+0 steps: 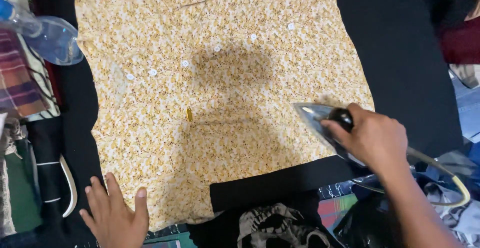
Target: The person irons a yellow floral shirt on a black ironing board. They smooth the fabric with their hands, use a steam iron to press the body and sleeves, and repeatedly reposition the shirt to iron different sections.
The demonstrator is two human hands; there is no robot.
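Observation:
A yellow floral shirt (215,93) with a row of white buttons lies spread flat on a black ironing surface (400,58). My right hand (372,138) grips the black handle of a clothes iron (315,118), which rests at the shirt's right edge, nose pointing left. Its cord (450,178) loops off to the right. My left hand (115,215) lies flat, fingers apart, on the shirt's lower left corner. A small yellow tag (189,114) sits on the fabric near the middle.
A clear plastic spray bottle (50,38) lies at the upper left beside plaid cloth (17,83). Piles of clothes crowd the left edge, the bottom and the right side, including a black printed garment (275,225) at the bottom.

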